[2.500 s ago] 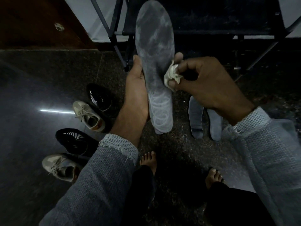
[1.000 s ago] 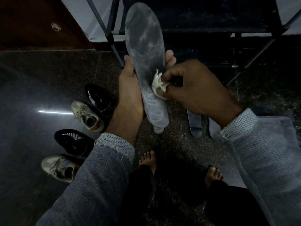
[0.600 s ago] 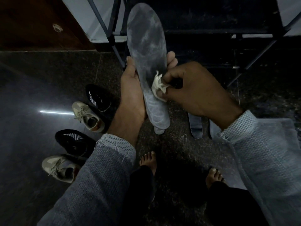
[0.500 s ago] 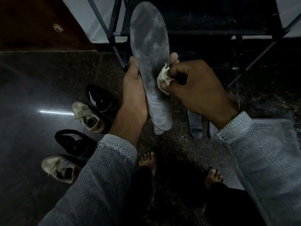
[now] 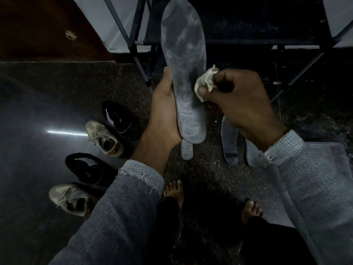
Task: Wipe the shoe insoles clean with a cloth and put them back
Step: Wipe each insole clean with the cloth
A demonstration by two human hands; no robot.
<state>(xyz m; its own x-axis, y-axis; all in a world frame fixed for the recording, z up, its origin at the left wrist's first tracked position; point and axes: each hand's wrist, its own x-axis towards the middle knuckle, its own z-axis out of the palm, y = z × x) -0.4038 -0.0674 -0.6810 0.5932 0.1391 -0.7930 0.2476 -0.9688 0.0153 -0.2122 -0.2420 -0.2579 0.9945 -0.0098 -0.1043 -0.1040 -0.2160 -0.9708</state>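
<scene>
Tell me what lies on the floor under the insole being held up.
Below the held insole, the heel of another insole pokes out on the floor; the rest of it is covered. Two more insoles lie further right.

The dark speckled floor [image 5: 57,92] carries two black shoes [image 5: 116,119], two beige sneakers [image 5: 104,139], three loose insoles [image 5: 230,144] and bare feet [image 5: 173,192].

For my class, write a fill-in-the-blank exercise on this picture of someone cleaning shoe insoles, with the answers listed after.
1. The left hand holds a grey ____ upright.
2. The right hand pinches a crumpled ____ against its right edge.
3. On the floor to the person's left lie ____ shoes.
4. The person's feet are ____.

Missing words: insole; cloth; four; bare
</scene>
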